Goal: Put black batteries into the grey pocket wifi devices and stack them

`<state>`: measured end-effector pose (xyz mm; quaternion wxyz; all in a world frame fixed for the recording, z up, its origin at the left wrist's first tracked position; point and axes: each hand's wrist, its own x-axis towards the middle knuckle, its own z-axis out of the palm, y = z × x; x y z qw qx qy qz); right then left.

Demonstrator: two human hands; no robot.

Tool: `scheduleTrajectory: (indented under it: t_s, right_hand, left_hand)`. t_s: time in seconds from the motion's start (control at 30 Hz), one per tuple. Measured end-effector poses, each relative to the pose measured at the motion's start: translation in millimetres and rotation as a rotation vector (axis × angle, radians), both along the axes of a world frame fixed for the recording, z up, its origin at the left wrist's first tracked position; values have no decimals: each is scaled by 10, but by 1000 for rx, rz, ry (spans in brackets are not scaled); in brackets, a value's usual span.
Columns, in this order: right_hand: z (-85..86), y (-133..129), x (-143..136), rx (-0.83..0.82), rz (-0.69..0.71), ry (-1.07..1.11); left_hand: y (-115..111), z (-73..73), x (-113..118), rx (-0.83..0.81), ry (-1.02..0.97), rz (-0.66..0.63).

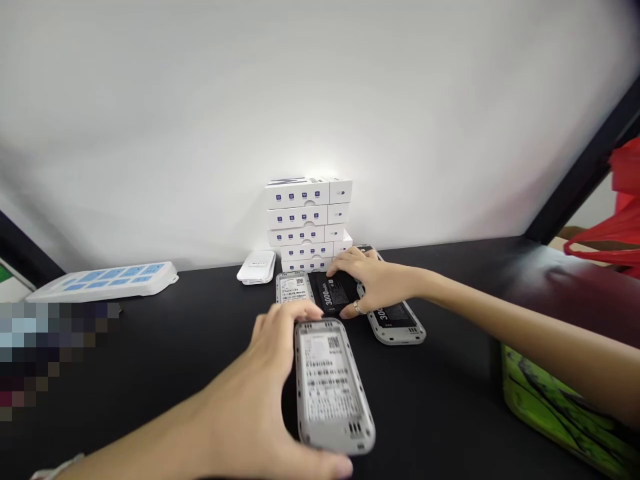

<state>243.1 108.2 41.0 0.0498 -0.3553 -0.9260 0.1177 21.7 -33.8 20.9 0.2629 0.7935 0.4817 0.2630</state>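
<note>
My left hand (273, 393) grips an open grey device casing (330, 380) by its two ends; a printed label and QR code show inside, with no battery in it. My right hand (367, 277) pinches a black battery (331, 293) marked 3000mAh between thumb and fingers. Another casing with a label (294, 287) lies just left of that battery. To the right, partly under my right hand, lies a casing with a black battery inside (395, 317).
White boxes (300, 227) stand stacked by the wall, with thin white pieces (257, 267) left of them. A white power strip (107, 279) lies at the back left. A green patterned object (560, 407) is at the right, red plastic (620, 213) beyond.
</note>
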Motion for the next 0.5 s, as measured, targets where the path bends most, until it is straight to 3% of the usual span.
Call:
scheduleTrajectory:
  t_s: [0.13, 0.27, 0.5]
  right_hand:
    - [39, -112, 22, -13, -77, 84]
    - [97, -422, 37, -77, -170, 225]
    - [16, -883, -90, -261, -92, 228]
  left_hand:
    - [-78, -266, 26, -52, -42, -114]
    - [33, -487, -21, -48, -147, -39]
    - [120, -603, -63, 47, -197, -29]
